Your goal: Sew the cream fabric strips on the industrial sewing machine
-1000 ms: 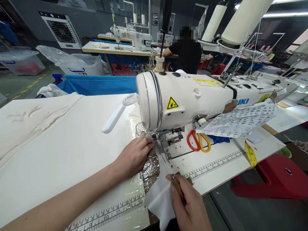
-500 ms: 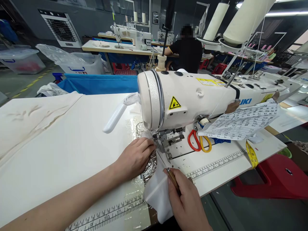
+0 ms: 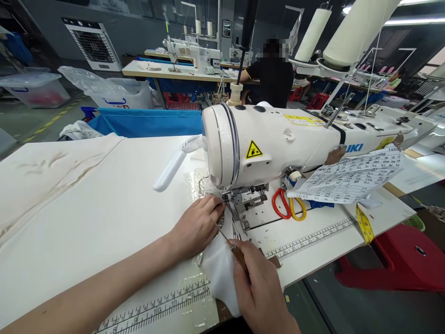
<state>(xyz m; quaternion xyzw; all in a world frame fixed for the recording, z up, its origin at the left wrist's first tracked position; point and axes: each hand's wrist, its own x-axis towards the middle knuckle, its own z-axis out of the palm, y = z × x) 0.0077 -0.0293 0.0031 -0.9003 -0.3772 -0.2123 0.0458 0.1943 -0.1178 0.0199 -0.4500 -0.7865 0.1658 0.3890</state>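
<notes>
A white JUKI sewing machine [image 3: 278,139] stands on the pale work table [image 3: 104,208]. My left hand [image 3: 196,225] lies with curled fingers on a piece of white fabric [image 3: 219,269], right beside the presser foot [image 3: 236,204]. My right hand [image 3: 259,292] grips a thin awl with a wooden handle [image 3: 236,253]. Its metal tip points up and left toward my left fingers. The fabric hangs over the table's front edge below both hands.
Red and yellow scissors [image 3: 288,206] lie under the machine arm, beside a printed paper sheet [image 3: 347,178]. A yellow tape measure [image 3: 363,222] hangs at the right edge. Cream cloth [image 3: 41,171] covers the left. A red stool [image 3: 392,260], a blue bin [image 3: 146,121], a seated person [image 3: 273,74] behind.
My right hand has slid left and up with the awl, bringing its tip close to my left fingers. The white fabric has bunched further left, covering the shiny patch below the presser foot.
</notes>
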